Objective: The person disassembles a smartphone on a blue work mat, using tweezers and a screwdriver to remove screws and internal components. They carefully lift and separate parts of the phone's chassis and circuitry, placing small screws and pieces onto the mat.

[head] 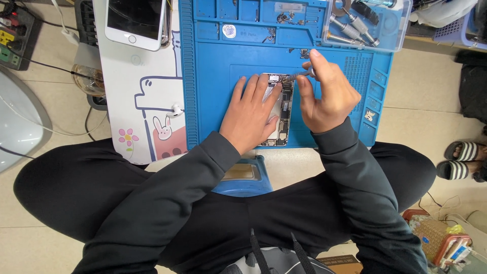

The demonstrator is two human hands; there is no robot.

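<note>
Phone (282,112) parts show, because this phone lies open with its back off, in the middle of the blue mat (213,101). It lies long-ways, with its bottom end close to the near edge of the mat. You can see the small shiny bits inside it.

The left hand (252,114) lies flat on the left half of the open phone. Its fingers are spread and press down on the phone. It grips nothing.

The right hand (324,94) is just right of the phone. Its fingers are pinched around a thin grey tool (298,75). The tip of the tool touches the top end of the phone, near the far right corner of it. I cannot tell what kind of tool it is, as the hand hides most of it.

A clear plastic box (365,25) sits at the far right corner of the mat, with metal tools inside. Some tiny screws (284,19) lie in the little trays along the far edge of the mat.

Left of the mat is a white pad with a bunny drawing (147,96). A second phone, white (136,21), lies at the far end of that pad. A small white earbud (176,109) lies near the pad's right edge, close to the mat.

Two striped sandals (459,160) are on the floor on the right.
</note>
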